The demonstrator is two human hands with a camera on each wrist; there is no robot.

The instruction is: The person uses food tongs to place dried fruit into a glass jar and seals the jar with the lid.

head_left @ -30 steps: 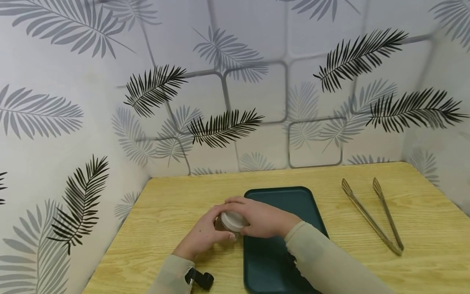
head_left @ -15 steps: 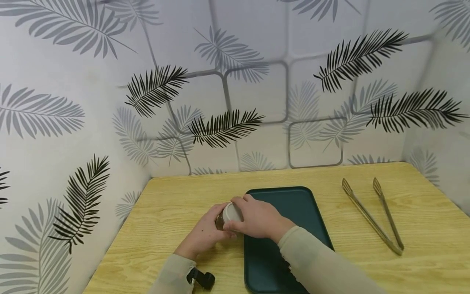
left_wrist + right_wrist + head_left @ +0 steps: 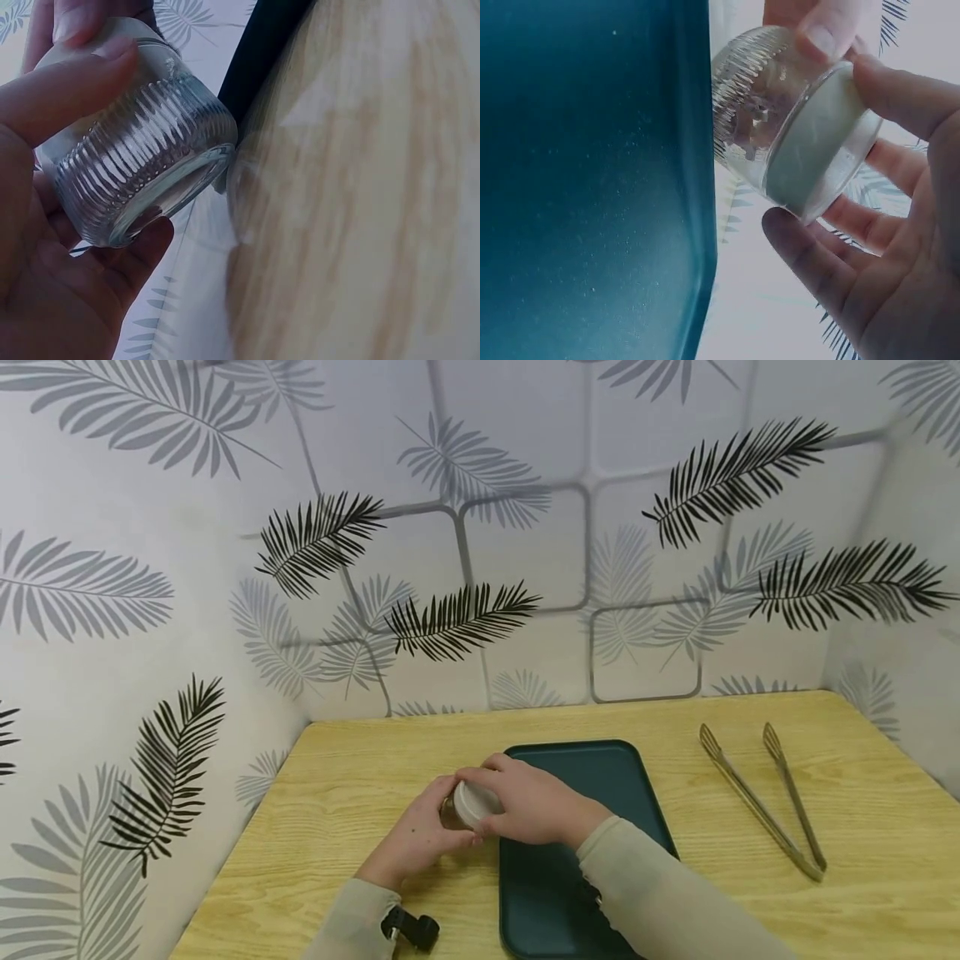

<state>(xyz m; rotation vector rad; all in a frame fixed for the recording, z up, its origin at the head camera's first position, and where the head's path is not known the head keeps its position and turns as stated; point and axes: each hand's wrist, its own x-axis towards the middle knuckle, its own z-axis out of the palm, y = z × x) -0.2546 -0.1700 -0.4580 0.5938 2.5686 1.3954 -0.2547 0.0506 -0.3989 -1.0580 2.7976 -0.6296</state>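
Note:
A small ribbed glass jar (image 3: 150, 142) with a whitish lid (image 3: 474, 806) is held just left of the tray, tilted in both wrist views. My left hand (image 3: 417, 839) grips the glass body, its thumb along the near side and fingers round the far side. My right hand (image 3: 536, 803) holds the lid, thumb on one side and fingers spread round the rim in the right wrist view. Something brownish shows through the glass (image 3: 757, 112); whether it is contents or fingers behind, I cannot tell. The head view has most of the jar's body hidden by my hands.
A dark green rectangular tray (image 3: 555, 893) lies under my right forearm. To its right, metal tongs (image 3: 757, 806) rest spread on the yellow wood-grain table (image 3: 360, 752). A leaf-patterned wall (image 3: 525, 652) stands behind the table.
My right hand's fingers have shifted round the lid, the thumb moving across its top and then back toward the near rim. My left hand stays nearly still on the jar.

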